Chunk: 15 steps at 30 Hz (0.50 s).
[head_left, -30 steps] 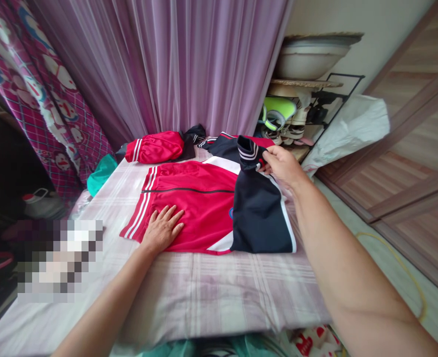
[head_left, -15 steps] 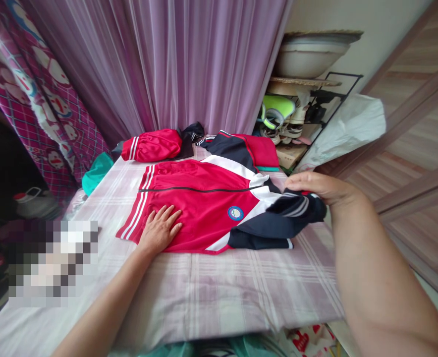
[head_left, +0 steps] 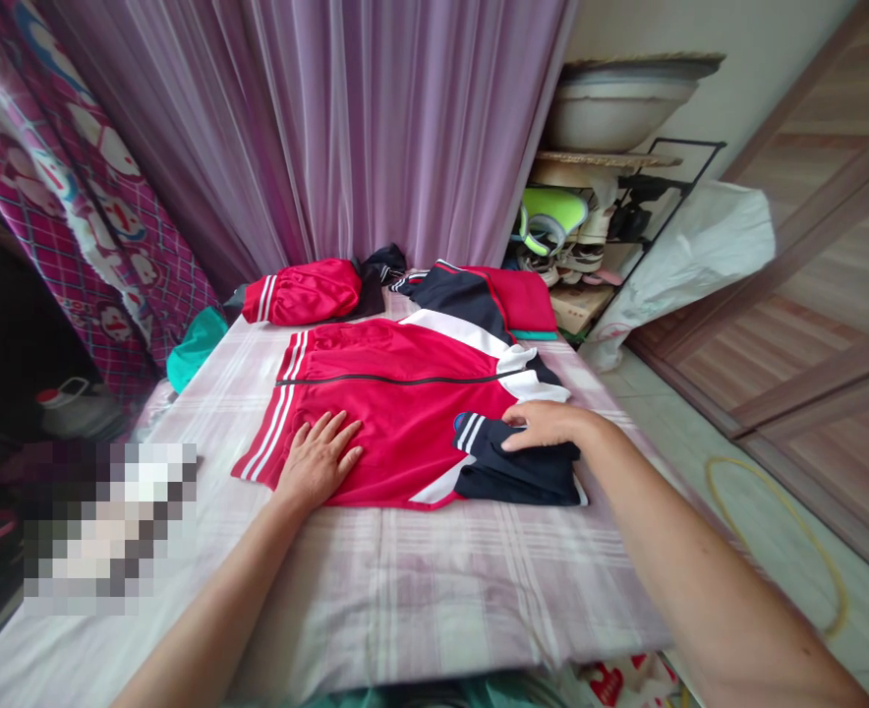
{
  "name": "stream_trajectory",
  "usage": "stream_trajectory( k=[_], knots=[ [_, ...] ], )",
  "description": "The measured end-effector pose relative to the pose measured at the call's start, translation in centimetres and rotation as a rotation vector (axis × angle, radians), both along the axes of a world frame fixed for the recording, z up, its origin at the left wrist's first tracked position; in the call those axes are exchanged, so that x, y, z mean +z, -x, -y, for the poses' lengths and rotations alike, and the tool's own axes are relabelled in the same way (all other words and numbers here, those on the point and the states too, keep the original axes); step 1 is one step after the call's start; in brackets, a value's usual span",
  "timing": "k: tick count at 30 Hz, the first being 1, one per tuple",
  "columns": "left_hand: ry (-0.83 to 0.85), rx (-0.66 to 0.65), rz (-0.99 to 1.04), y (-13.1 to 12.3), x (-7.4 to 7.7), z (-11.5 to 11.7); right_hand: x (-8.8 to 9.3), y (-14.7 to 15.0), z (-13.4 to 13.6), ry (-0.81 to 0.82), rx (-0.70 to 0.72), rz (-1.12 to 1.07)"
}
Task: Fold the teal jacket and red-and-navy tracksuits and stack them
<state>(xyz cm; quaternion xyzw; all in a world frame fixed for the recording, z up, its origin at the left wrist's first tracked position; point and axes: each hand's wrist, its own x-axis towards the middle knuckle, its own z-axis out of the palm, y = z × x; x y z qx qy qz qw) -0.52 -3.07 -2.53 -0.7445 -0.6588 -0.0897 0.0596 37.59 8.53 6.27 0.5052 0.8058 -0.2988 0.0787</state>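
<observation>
A red, white and navy zip jacket [head_left: 397,403] lies front up, its striped hem to the left and white collar to the right. Flat on its red lower front rests my left hand [head_left: 318,457], open with fingers spread. My right hand [head_left: 549,425] is at the near navy sleeve [head_left: 512,472], which is folded back over the jacket's shoulder. Its fingers and thumb pinch the sleeve just behind the white-striped cuff [head_left: 471,431]. That cuff covers most of the round blue badge. The other sleeve [head_left: 460,300] stretches away toward the curtain.
A plaid cloth [head_left: 434,580] covers the table. Behind the jacket lie a red bundled garment [head_left: 317,290] and a folded red garment [head_left: 519,295]. A purple curtain [head_left: 405,128] hangs at the back. Right of it stands a rack [head_left: 689,187] with basins and shoes.
My right hand has brought the sleeve's cuff leftward and down from beyond the collar onto the jacket's chest, over the badge. My left hand has stayed in place.
</observation>
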Motion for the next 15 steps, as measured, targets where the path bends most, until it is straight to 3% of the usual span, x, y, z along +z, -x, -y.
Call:
stream_trajectory(
  k=[5, 8, 11, 15],
  knots=[
    [0.006, -0.01, -0.014, 0.0, 0.0, 0.0, 0.0, -0.8, 2.2, 0.045, -0.014, 0.039],
    [-0.006, -0.013, -0.002, 0.0, -0.1, 0.1, 0.2, -1.9, 2.8, 0.187, 0.037, -0.004],
    [-0.016, -0.016, 0.005, 0.1, -0.2, 0.1, 0.8, -2.9, 3.1, 0.334, 0.084, 0.001],
    [-0.017, -0.013, 0.002, 0.2, -0.3, 0.1, 1.2, -3.6, 2.5, 0.342, 0.049, -0.062]
  ],
)
